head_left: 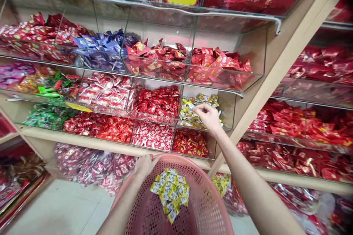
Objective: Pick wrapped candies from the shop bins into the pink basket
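A pink perforated basket (212, 198) stands below the shelves, and my left hand (145, 165) grips its far rim near the left side. On the basket's bottom lies a pile of small yellow-and-white wrapped candies (172, 192). My right hand (208, 117) reaches over a clear compartment of similar yellow candies (202, 100), its thumb and fingertips pinched together. Whatever may be between those fingertips is too small to make out.
Clear bins of red candies (158, 101), blue packets (106, 47) and other sweets surround the yellow compartment. A slanting wooden upright (264, 84) rises right of my right hand. Bagged sweets (91, 165) lie under the bottom shelf, above a tiled floor (74, 205).
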A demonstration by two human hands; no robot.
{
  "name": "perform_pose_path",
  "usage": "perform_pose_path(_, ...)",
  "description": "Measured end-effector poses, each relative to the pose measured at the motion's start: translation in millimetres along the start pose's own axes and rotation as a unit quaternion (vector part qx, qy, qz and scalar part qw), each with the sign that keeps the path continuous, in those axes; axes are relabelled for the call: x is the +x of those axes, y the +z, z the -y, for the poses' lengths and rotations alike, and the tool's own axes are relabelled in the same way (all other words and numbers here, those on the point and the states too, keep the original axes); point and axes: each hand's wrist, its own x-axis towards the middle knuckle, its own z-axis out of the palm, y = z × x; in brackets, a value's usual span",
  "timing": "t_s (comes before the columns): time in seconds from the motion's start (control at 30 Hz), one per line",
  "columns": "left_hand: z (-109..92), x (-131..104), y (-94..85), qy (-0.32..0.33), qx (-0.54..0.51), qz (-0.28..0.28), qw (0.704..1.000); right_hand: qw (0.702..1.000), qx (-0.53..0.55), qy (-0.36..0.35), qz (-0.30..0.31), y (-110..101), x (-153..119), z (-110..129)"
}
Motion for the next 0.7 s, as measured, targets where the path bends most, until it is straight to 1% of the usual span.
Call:
perform_pose_path(0.07, -1, 0, -1.2, -0.002, 0.002, 0.005, 1.000, 1.000, 0.009, -0.026, -0.005, -5, -24, 4)
perform_pose_path(0.1, -2, 0, -1.6, -0.002, 0.002, 0.006, 1.000, 0.999, 0.004, -0.039, 0.003, -6, -39, 3)
perform_pose_path(0.17, -4, -1, -2.0, -0.003, 0.000, 0.010, 1.000, 0.997, -0.016, -0.059, 0.040, -3, -73, -4)
perform_pose_path(0.23, -5, -1, -2.0, -0.006, 0.001, 0.012, 1.000, 0.994, -0.041, -0.058, 0.086, 6, -108, -21)
perform_pose_path(0.3, -5, -2, -1.6, -0.009, 0.003, 0.009, 1.000, 0.989, -0.073, -0.041, 0.119, 17, -140, -44)
perform_pose_path(0.4, -5, -2, -0.4, -0.008, 0.003, 0.000, 1.000, 0.976, -0.127, -0.008, 0.176, 32, -177, -80)
perform_pose_path(0.47, -4, -2, 0.6, -0.005, 0.003, -0.004, 1.000, 0.967, -0.158, 0.027, 0.199, 38, -193, -98)
perform_pose_path(0.53, -3, -2, 1.3, -0.003, 0.006, -0.009, 1.000, 0.956, -0.189, 0.059, 0.215, 42, -203, -109)
perform_pose_path(0.6, -3, -2, 1.5, -0.001, 0.008, -0.013, 1.000, 0.946, -0.219, 0.086, 0.223, 46, -209, -113)
perform_pose_path(0.7, -4, -2, 0.5, -0.005, 0.008, -0.007, 1.000, 0.936, -0.244, 0.107, 0.229, 51, -214, -112)
